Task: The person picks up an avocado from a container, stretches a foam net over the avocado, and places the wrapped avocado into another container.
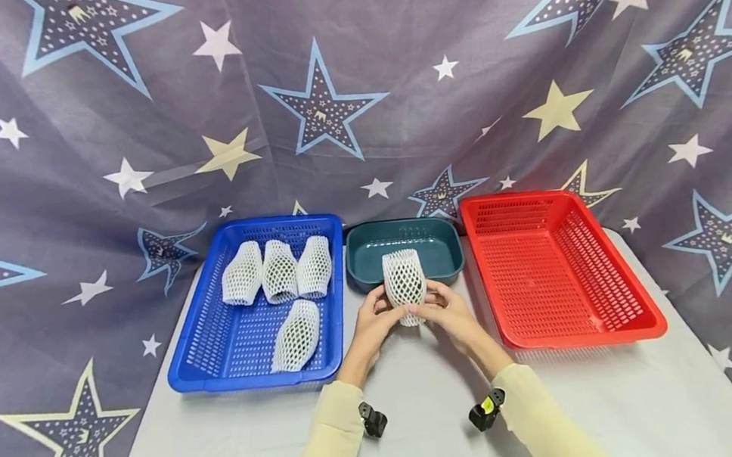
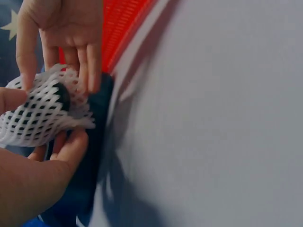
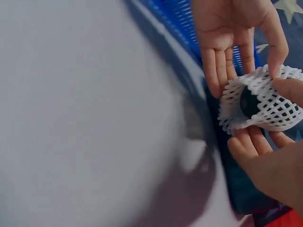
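Both hands hold a white foam net sleeve [image 1: 403, 273] upright over the near edge of a dark green tray [image 1: 361, 259]. My left hand [image 1: 371, 328] grips its left side and my right hand [image 1: 455, 316] its right side, thumbs on the near face. Through the mesh and the open end, a rounded dark green thing [image 3: 248, 101] shows inside the sleeve; most of it is hidden, and its kind cannot be told. Fingers of both hands curl around the net in the left wrist view, where the sleeve [image 2: 35, 116] lies between them.
At left, a blue basket [image 1: 241, 381] holds several white foam net sleeves [image 1: 295, 336], bulging as if filled. A red basket [image 1: 528, 292] stands at right, beyond the green tray. All sit on a white-covered table [image 1: 424, 419] before a star-patterned curtain [image 1: 325, 5].
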Demonstrator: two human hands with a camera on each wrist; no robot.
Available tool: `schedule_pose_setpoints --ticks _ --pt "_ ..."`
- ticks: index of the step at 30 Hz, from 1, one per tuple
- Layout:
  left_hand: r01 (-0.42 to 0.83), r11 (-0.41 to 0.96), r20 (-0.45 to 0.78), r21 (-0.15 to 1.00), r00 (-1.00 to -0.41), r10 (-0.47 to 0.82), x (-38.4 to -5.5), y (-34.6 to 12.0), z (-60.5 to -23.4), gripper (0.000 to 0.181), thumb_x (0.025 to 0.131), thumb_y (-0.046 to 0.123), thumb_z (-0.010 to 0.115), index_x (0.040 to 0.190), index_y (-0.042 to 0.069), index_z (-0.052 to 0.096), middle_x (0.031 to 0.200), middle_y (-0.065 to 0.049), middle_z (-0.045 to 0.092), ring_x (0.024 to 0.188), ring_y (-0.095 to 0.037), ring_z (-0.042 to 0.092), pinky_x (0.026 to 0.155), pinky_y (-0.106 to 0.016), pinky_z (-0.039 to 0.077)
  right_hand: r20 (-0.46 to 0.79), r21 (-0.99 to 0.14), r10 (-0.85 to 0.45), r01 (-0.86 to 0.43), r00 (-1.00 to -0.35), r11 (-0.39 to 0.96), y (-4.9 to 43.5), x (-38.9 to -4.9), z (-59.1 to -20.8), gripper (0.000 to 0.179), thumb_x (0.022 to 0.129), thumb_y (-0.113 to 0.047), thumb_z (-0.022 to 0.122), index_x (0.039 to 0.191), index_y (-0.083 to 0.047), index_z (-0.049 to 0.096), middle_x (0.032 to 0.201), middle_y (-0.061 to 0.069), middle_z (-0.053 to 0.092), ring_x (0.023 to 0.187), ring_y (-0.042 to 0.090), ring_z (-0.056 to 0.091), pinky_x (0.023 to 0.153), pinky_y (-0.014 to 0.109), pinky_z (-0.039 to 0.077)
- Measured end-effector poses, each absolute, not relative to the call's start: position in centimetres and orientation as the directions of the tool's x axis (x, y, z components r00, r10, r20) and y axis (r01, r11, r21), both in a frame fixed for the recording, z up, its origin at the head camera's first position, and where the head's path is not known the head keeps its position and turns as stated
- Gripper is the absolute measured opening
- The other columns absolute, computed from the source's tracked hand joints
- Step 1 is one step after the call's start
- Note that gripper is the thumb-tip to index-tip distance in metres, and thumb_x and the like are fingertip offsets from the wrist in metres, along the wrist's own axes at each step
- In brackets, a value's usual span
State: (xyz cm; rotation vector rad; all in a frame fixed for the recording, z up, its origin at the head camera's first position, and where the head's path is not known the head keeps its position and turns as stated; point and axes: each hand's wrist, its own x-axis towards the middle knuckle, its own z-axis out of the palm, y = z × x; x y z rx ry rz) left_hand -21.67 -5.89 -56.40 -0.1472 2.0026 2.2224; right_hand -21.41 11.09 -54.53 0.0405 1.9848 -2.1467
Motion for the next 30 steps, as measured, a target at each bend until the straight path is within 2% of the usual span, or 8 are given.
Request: schedule_pose_setpoints --ticks 3,7,10,18,23,30 --pt "-0.187 -0.175 -0.181 0.967 -0.982 0.05 -21.7 -5.7 -55.9 0.071 0.088 0.013 0.077 0.15 0.005 0.044 0.124 -0.019 0.063 0.097 -0.012 0.062 0.085 -0.025 0.056 -0.164 -0.972 -0.169 0.189 -0.972 -0.14 11.2 -21.4 -53.9 0.064 0.093 0.002 0.068 0.15 0.0 0.04 0.131 0.027 0.059 0.097 0.007 0.068 0.088 0.023 0.057" --pt "-0.176 -0.217 -0.166 0.96 -0.984 0.065 -21.7 -5.6 -54.9 0.068 0.09 0.013 0.075 0.15 0.007 0.045 0.129 -0.022 0.064 0.099 -0.01 0.064 0.087 -0.025 0.055 -0.162 -0.961 -0.167 0.194 -0.973 -0.197 11.2 -21.3 -52.9 0.065 0.094 0.003 0.066 0.152 0.001 0.036 0.121 0.015 0.064 0.099 0.009 0.068 0.087 0.023 0.057" --pt "-0.159 -0.241 -0.144 0.957 -0.987 0.077 -21.6 -5.6 -54.2 0.065 0.091 0.012 0.074 0.149 0.007 0.046 0.128 -0.023 0.065 0.098 -0.01 0.066 0.086 -0.024 0.055 -0.162 -0.959 -0.146 0.19 -0.976 -0.21 11.2 -21.3 -52.3 0.063 0.094 0.002 0.067 0.151 0.0 0.039 0.114 0.006 0.067 0.098 0.009 0.068 0.085 0.023 0.057" --pt "-0.126 -0.278 -0.106 0.952 -0.991 0.086 -21.5 -5.5 -53.2 0.065 0.093 0.006 0.072 0.15 0.003 0.043 0.123 -0.024 0.066 0.094 -0.008 0.067 0.083 -0.023 0.057 -0.144 -0.932 -0.124 0.176 -0.982 -0.318 10.9 -21.3 -51.5 0.062 0.092 0.007 0.065 0.149 0.0 0.041 0.112 0.006 0.062 0.099 0.011 0.067 0.09 0.025 0.058" --pt "-0.109 -0.281 -0.096 0.953 -0.994 0.061 -21.4 -5.5 -52.6 0.063 0.092 0.003 0.073 0.149 0.003 0.046 0.115 -0.019 0.068 0.09 -0.008 0.069 0.081 -0.023 0.059 -0.129 -0.933 -0.099 0.155 -0.987 -0.324 10.8 -21.3 -51.3 0.061 0.092 0.008 0.065 0.148 0.0 0.043 0.111 0.006 0.064 0.099 0.011 0.067 0.087 0.025 0.059" --pt "-0.105 -0.258 -0.094 0.96 -0.994 0.054 -21.4 -5.8 -52.1 0.061 0.091 0.004 0.074 0.147 0.005 0.05 0.114 -0.018 0.068 0.09 -0.008 0.068 0.08 -0.023 0.059 -0.137 -0.934 -0.088 0.158 -0.987 -0.32 10.7 -21.3 -51.2 0.06 0.092 0.007 0.066 0.147 0.0 0.044 0.113 0.007 0.061 0.099 0.011 0.066 0.085 0.025 0.059"
